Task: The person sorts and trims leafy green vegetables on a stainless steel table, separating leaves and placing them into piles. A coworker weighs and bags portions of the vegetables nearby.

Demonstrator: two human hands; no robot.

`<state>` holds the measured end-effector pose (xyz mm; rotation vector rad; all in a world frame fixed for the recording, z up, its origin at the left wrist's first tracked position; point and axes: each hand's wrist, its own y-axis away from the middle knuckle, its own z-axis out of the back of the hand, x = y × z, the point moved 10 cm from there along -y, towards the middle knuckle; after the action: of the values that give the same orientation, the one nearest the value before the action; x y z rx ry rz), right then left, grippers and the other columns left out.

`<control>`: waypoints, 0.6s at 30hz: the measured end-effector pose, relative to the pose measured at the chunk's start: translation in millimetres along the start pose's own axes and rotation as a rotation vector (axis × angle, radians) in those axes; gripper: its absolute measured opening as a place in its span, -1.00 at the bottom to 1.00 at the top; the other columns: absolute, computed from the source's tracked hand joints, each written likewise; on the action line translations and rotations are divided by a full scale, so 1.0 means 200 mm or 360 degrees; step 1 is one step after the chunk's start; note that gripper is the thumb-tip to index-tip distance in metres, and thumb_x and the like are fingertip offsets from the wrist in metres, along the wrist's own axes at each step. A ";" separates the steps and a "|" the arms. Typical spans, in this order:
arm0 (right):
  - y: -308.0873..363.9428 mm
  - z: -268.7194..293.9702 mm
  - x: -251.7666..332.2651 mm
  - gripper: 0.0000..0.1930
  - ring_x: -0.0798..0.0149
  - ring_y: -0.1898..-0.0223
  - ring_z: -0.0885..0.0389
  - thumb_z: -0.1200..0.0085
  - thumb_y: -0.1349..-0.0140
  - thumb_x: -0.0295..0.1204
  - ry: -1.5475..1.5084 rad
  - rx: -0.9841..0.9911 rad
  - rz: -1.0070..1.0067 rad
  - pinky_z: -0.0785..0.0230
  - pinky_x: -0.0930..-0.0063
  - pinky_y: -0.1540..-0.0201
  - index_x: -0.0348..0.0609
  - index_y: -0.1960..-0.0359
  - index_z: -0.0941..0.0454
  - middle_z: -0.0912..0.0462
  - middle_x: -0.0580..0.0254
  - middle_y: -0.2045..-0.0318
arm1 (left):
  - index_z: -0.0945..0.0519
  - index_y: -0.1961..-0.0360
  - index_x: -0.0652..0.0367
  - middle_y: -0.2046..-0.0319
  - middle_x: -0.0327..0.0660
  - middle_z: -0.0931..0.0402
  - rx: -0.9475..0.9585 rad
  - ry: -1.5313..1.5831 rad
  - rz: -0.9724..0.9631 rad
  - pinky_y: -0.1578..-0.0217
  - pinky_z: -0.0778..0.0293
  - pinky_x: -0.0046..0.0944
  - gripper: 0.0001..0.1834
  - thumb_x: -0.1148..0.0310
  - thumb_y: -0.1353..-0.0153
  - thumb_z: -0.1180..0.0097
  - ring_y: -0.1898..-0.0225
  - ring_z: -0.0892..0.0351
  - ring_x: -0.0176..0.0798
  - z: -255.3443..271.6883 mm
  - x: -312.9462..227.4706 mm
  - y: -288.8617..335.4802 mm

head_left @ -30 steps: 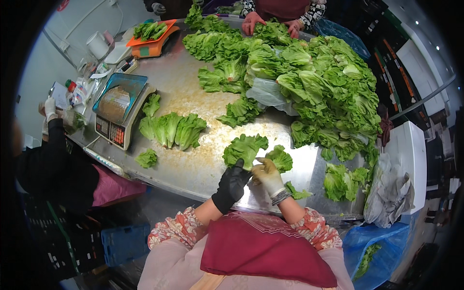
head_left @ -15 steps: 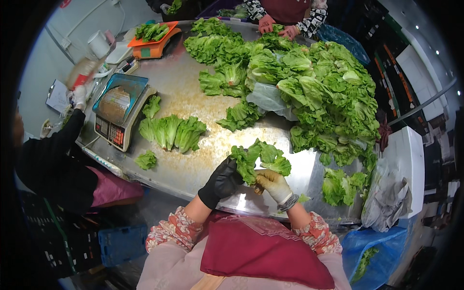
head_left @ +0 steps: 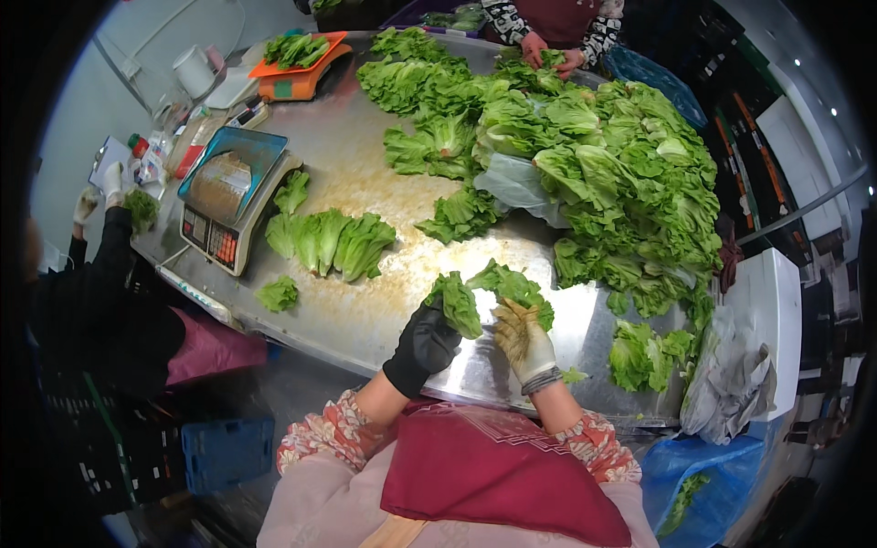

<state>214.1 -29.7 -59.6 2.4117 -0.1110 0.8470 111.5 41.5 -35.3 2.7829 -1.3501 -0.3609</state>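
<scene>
My left hand (head_left: 427, 343), in a black glove, grips green lettuce (head_left: 458, 306) above the table's near edge. Close by on the right, my right hand (head_left: 524, 342) wears a stained whitish glove, and its bent fingers are against lettuce leaves (head_left: 513, 284) that spread out beyond it. Whether the leaves at both hands belong to one head cannot be made out. Trimmed lettuce heads (head_left: 331, 243) lie side by side to the left, with a loose leaf (head_left: 278, 294) nearer me. A big heap of lettuce (head_left: 630, 192) covers the table's right side.
On the metal table (head_left: 347, 151) stand a weighing scale (head_left: 226, 203) and an orange scale (head_left: 300, 75) bearing greens. A co-worker in black reaches in at left; another person's gloved hands (head_left: 548, 57) handle lettuce at the far side. A blue bag (head_left: 703, 484) hangs at lower right.
My right hand has risen from under the lettuce to beside its leaves, and the hands are slightly farther apart. At left, the co-worker's hand has moved away from the red-marked package.
</scene>
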 end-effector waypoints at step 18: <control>0.09 -0.17 -0.09 -0.60 0.35 0.49 -0.56 0.08 -0.26 -0.16 0.0574 0.0619 0.0047 -0.44 0.55 0.42 -0.33 0.14 -0.40 -0.61 0.00 0.36 | -0.34 0.04 0.23 0.38 -0.16 -0.39 0.0168 -0.0370 0.0563 0.16 -0.29 -0.20 -0.48 -0.05 -0.28 0.27 0.34 -0.37 -0.18 0.01 0.26 0.08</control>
<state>176.2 -28.8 -40.5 2.5597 0.1732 1.4109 129.2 -8.1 -45.9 2.5657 -1.9246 -0.6254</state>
